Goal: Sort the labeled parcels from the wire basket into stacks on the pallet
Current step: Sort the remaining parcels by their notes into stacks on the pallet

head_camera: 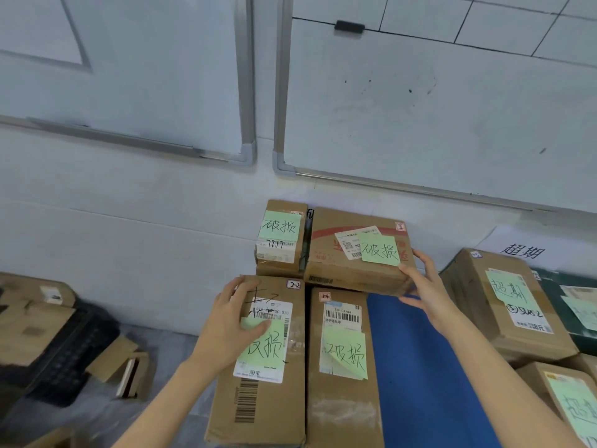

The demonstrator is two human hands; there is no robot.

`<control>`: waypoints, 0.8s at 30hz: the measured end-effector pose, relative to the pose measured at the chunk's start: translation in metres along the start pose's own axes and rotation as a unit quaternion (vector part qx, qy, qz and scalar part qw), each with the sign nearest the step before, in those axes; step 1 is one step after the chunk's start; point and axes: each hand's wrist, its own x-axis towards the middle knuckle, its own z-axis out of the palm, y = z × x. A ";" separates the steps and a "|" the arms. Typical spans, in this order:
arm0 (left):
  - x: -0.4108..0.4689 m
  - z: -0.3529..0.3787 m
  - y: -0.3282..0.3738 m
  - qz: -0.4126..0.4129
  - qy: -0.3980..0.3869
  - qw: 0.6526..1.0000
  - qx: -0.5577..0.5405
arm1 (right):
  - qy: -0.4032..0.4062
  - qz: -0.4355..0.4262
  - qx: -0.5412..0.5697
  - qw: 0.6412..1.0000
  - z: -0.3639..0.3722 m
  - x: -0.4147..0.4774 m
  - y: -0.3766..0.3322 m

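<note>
Head view: four green notes (280,225) read 破损 (two more at right read 超期); left hand (226,321) lies spread flat on the near-left parcel (258,409), and right hand (426,292) grips the far parcel (339,263) at its corner.

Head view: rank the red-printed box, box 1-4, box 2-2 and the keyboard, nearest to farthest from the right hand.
1. Red-printed box: gripped by the right hand, at the back.
2. Box 1-4: left of that hand.
3. Box 2-2: farther left, under the left hand.
4. Keyboard: far left.
</note>
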 end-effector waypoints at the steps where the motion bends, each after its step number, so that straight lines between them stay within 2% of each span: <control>1: -0.001 0.000 -0.001 0.001 0.001 1.000 -0.005 | 0.000 0.001 0.000 1.000 0.000 0.000 0.000; 12: -0.006 0.004 0.003 0.016 -0.004 1.000 -0.015 | -0.019 -0.012 -0.030 0.999 0.015 -0.003 -0.002; 19: 0.005 -0.016 0.023 0.062 0.038 0.988 0.137 | 0.003 -0.044 -0.082 0.996 0.008 -0.007 -0.014; 24: 0.026 -0.035 0.050 0.112 0.087 0.973 0.183 | 0.042 -0.144 -0.199 0.968 -0.003 -0.023 -0.028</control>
